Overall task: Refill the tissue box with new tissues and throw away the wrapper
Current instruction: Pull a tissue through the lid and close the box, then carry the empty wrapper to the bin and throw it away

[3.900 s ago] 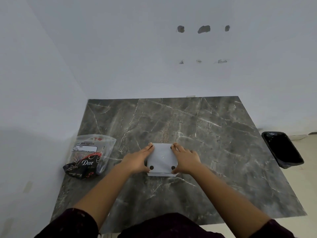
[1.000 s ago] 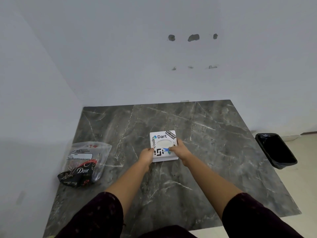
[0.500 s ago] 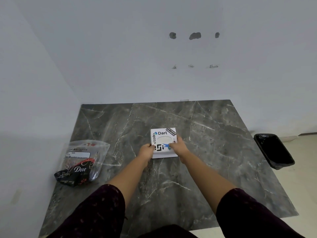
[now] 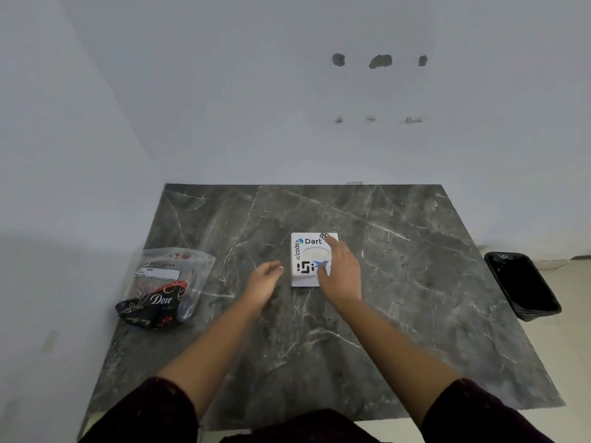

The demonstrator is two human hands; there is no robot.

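Refill step appears finished: white square sticker-covered tissue box (image 4: pixel 309 259) sits mid-desk under right hand (image 4: pixel 339 272), grip flat and spread; left hand (image 4: pixel 264 280) loosely spread, empty; next, grasp clear plastic wrapper (image 4: pixel 166 287) near left desk edge.

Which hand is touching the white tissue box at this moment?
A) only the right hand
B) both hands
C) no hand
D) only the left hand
A: the right hand lies on the top of the tissue box, while the left hand is beside it on the table, apart from it.
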